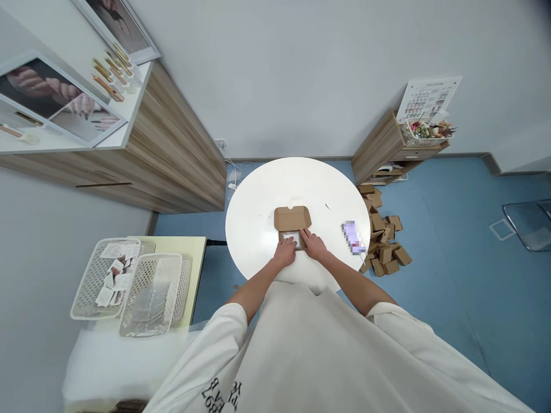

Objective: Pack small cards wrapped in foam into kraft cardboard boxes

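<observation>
A small brown cardboard box (293, 219) rests on the white round table (297, 183) in front of me, its lid flap folded back away from me. Something flat and white (291, 236) shows inside the box. My left hand (285, 253) grips the near left part of the box, with its fingertips over the white content. On the right side, my right hand (314, 245) closes on the box wall, its fingers pointing toward the lid hinge. Both thumbs are partly hidden.
A blurred-out purple object (353, 237) lies at the table's right. Several cardboard boxes (381, 241) are piled on the floor beyond it. White baskets (150, 298) stand on a side table to the left. A wooden cabinet (185, 132) and a small shelf unit (381, 146) flank the table.
</observation>
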### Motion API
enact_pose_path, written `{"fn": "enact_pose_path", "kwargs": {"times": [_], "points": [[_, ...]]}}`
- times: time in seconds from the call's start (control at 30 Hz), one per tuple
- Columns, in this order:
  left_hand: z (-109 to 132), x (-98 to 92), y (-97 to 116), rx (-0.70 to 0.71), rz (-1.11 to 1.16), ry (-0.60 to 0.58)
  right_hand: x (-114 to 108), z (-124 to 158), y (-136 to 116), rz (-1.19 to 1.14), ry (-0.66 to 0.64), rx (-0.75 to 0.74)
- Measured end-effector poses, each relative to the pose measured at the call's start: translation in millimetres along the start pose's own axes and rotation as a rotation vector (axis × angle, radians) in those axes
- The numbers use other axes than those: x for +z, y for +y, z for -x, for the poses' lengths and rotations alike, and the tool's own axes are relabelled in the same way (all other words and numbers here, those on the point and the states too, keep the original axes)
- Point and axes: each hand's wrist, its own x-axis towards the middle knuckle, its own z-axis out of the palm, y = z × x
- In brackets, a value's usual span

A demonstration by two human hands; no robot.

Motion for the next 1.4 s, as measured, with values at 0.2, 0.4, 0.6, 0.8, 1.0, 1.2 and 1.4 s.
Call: {"fn": "enact_pose_path", "kwargs": {"times": [0.2,0.4,0.6,0.8,1.0,1.2,1.4], "points": [[-13.7,-29.6,-30.8,-0.445,0.404,0.46,-18.2,-4.1,10.2,-0.305,0.313,0.185],[-45.2,-59.0,-50.9,-0.768,1.017,0.341,-43.4,-35.2,12.4,-0.949,0.259,0.423],[-44.4,-62.5,-48.0,-0.627,1.017,0.169,-50.9,-36.8,6.2,-1.2,0.165,0.477],[-32.1,-76.6,-44.6,-0.579,0.996,0.124,-59.0,-25.1,4.2,-1.264,0.06,0.452],[-31.0,-89.5,-48.9,-0.502,1.046,0.136,-74.4,-20.2,-0.2,-1.32,0.032,0.342],[-27.3,-77.8,-53.2,-0.495,0.977,0.185,-70.7,-14.9,-4.5,-1.203,0.029,0.313],[6.2,-41.1,-55.2,-0.379,0.538,0.248,-30.7,2.2,-6.8,-0.857,0.091,0.194]]}}
